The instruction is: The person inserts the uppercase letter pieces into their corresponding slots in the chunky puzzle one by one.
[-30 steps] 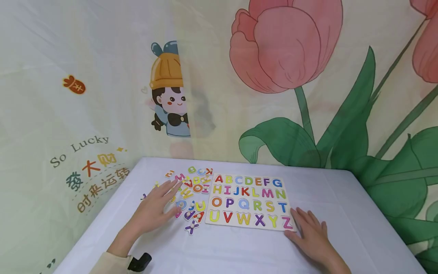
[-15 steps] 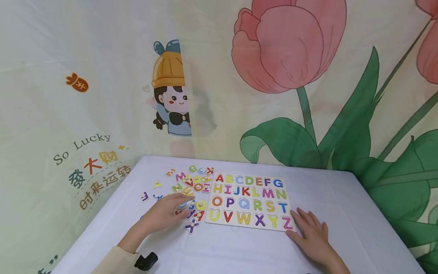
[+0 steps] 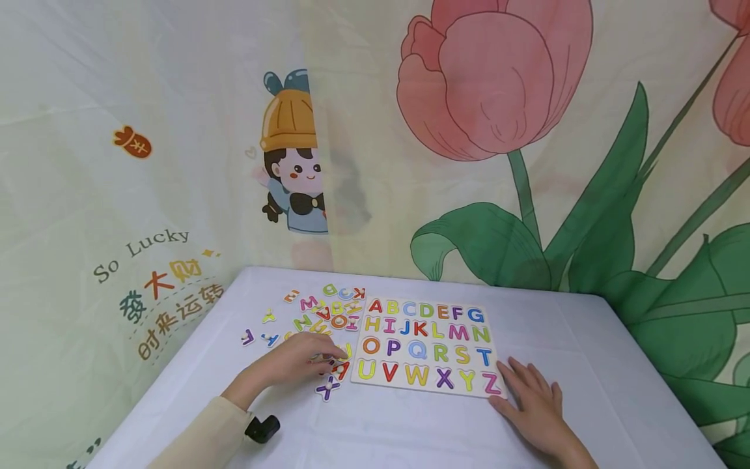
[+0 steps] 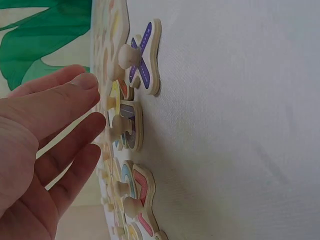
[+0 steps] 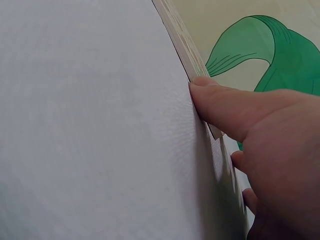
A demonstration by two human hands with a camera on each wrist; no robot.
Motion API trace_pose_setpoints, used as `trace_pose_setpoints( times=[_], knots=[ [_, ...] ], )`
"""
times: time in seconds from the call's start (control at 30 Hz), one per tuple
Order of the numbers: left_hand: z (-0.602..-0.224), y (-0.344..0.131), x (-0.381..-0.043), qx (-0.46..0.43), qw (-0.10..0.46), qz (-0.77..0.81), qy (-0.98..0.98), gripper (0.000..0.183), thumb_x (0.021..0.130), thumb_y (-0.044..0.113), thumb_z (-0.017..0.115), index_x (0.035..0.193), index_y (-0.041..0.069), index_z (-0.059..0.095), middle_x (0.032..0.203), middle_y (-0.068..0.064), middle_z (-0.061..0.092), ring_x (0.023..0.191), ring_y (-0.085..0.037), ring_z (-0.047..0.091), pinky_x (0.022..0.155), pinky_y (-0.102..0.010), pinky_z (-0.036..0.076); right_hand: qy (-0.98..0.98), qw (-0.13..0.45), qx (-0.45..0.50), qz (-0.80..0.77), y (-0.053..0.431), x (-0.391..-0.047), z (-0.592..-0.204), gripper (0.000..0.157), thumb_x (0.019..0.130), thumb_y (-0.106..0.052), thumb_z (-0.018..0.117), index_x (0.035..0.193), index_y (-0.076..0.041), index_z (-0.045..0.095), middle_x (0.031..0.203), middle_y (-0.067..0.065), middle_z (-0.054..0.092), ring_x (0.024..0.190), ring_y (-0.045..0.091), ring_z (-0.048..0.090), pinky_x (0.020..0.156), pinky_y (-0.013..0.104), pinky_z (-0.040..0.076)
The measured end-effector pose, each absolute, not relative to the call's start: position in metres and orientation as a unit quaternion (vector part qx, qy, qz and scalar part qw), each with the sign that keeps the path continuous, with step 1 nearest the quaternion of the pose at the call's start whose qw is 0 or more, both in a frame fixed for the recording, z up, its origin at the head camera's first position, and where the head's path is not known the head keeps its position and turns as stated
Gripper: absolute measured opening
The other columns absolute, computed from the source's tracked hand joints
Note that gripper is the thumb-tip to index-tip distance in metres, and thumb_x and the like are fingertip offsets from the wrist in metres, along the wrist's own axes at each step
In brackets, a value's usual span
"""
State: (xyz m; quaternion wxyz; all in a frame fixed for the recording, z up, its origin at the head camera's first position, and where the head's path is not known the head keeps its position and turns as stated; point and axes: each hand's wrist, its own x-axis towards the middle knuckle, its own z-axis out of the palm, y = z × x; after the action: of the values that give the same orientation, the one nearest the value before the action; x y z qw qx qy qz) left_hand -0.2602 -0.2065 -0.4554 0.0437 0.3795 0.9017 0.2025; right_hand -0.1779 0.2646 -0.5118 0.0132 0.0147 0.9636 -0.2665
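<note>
Fingers loosely parted and pinching nothing that shows, the left hand (image 3: 299, 359) reaches over the loose letters heaped left of the board (image 3: 429, 352), closer to its edge than a second ago. That shift leaves the F (image 3: 248, 337) and the blue T (image 3: 269, 339), well left of the board, in plain sight, while the hand now partly hides the lime U (image 3: 348, 352) just beside the board. Near the board's lower left corner, the red A (image 3: 339, 370) and the purple X (image 3: 328, 388) lie on the table (image 3: 398, 430). Whether a fingertip touches a knob is hard to tell. At the board's lower right corner, the right hand (image 3: 533, 404) stays put, fingers spread, thumb against the edge. For the work, the change appears to narrow attention to the pieces nearest the board, with none seen lifted.
</note>
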Motion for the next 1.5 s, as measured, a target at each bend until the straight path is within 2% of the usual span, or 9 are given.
trace_pose_setpoints(
  times=[0.17,0.37,0.57,0.93,1.3,1.5],
  knots=[
    [-0.457,-0.202,-0.27,0.412,0.051,0.195,0.889,0.027,0.095,0.012,0.081,0.119,0.023,0.082,0.103,0.015,0.074,0.089,-0.003,0.063,0.086,-0.028,0.053,0.963,0.027,0.024,-0.269,0.264,-0.178,-0.512,0.092,0.094,-0.057,0.073,0.162,-0.005,0.04,0.17,0.031,0.02,0.153,0.061,0.0,0.111,0.085,-0.013],
    [-0.46,-0.199,-0.276,0.435,0.065,0.204,0.875,0.022,0.092,0.012,0.083,0.111,0.024,0.085,0.099,0.017,0.073,0.086,0.004,0.06,0.083,-0.023,0.052,0.965,0.032,0.025,-0.259,0.264,-0.179,-0.511,0.092,0.095,-0.059,0.072,0.163,-0.005,0.039,0.17,0.031,0.02,0.153,0.06,0.0,0.111,0.085,-0.012],
    [-0.466,-0.197,-0.276,0.438,0.06,0.202,0.874,0.021,0.094,0.013,0.083,0.109,0.026,0.085,0.097,0.019,0.072,0.087,0.004,0.06,0.085,-0.022,0.052,0.964,0.028,0.022,-0.263,0.264,-0.178,-0.512,0.094,0.093,-0.06,0.072,0.162,-0.005,0.04,0.17,0.03,0.019,0.153,0.06,-0.001,0.11,0.085,-0.013],
    [-0.464,-0.19,-0.272,0.445,0.026,0.196,0.873,0.017,0.094,0.017,0.082,0.11,0.024,0.084,0.098,0.019,0.073,0.087,0.005,0.061,0.085,-0.023,0.054,0.963,0.027,0.023,-0.268,0.265,-0.178,-0.514,0.095,0.093,-0.062,0.071,0.162,-0.005,0.04,0.17,0.03,0.019,0.153,0.061,-0.002,0.11,0.084,-0.015],
    [-0.47,-0.168,-0.256,0.343,-0.004,0.195,0.919,0.009,0.094,0.026,0.083,0.103,0.026,0.085,0.091,0.023,0.072,0.079,0.002,0.055,0.079,-0.024,0.051,0.963,0.027,0.024,-0.266,0.264,-0.177,-0.512,0.093,0.095,-0.06,0.07,0.162,-0.005,0.039,0.17,0.03,0.018,0.153,0.06,-0.003,0.11,0.083,-0.016],
    [-0.473,-0.162,-0.247,0.273,-0.031,0.2,0.94,0.007,0.09,0.032,0.087,0.092,0.026,0.083,0.079,0.025,0.068,0.075,-0.001,0.052,0.075,-0.027,0.048,0.964,0.03,0.025,-0.264,0.264,-0.178,-0.514,0.094,0.094,-0.061,0.07,0.163,-0.005,0.038,0.17,0.03,0.018,0.153,0.06,-0.003,0.11,0.083,-0.016]
  ],
)
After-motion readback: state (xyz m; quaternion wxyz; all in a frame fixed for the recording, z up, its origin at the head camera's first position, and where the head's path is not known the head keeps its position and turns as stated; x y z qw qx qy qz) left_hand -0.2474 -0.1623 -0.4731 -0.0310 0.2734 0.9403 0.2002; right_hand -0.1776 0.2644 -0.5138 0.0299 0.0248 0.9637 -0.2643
